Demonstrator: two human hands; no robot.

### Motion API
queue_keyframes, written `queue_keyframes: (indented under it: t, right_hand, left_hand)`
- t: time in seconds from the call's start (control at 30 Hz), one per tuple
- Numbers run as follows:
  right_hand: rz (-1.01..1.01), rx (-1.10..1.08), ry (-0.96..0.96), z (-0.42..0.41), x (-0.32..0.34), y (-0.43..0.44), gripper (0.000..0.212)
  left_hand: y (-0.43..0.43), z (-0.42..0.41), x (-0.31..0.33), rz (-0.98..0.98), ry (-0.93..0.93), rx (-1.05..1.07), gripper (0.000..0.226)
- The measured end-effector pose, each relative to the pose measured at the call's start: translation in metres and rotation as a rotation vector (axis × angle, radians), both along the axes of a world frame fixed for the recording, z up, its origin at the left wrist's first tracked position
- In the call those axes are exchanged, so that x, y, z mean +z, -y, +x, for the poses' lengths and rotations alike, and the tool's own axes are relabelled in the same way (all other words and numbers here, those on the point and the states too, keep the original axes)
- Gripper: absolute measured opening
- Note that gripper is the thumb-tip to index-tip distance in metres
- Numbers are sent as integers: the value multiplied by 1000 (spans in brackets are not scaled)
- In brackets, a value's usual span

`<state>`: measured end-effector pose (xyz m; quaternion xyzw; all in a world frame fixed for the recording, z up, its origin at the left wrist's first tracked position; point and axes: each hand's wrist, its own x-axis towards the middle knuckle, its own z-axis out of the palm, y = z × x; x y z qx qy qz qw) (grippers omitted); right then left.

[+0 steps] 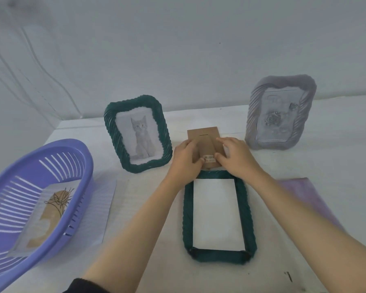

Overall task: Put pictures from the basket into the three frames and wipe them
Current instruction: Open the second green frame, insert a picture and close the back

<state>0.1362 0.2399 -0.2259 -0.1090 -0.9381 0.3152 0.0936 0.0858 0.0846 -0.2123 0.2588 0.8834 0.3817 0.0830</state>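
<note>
Both grips narrow: left hand point(185, 158) and right hand point(237, 157) pinch the brown backing board point(203, 136) by its side edges, thumbs near the barcode label. The board sits at 12 o'clock of the face-down green frame point(187, 218), likely lined up to close over the picture point(215, 212) lying blank side up inside. Cat frame point(112, 132) at 11 and lilac frame point(254, 115) at 1, both standing and filled. Cloth point(300, 187) at 3 on the worktop point(304, 240), handy for wiping. Basket point(57, 149) at 9, one print point(49, 212) inside.

Purple basket point(88, 166), green ribbed frame point(111, 127)
</note>
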Motion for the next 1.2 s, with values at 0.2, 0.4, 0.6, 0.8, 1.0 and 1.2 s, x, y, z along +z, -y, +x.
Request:
queue_keyframes:
  t: [0.2, 0.4, 0.6, 0.8, 1.0, 1.2]
  right_hand:
    - [83, -62, -161, 70, 9, 18, 41]
    - [175, -158, -82, 131, 7, 40, 44]
    - [208, -154, -32, 141, 9, 55, 50]
    - [-41, -232, -100, 139, 10, 60, 44]
    - [-175, -263, -156, 140, 14, 63, 41]
    - [74, -285, -247, 146, 7, 67, 41]
  left_hand:
    - [45, 50, 5, 118, -54, -151, 56]
    - [73, 77, -11, -26, 32, -172, 74]
    - [75, 85, -16, -55, -18, -150, 72]
    - [76, 93, -17, -76, -36, -112, 72]
    - [76, 98, -13, -39, -24, -103, 69]
    - [75, 99, -12, -7, -5, -97, 67]
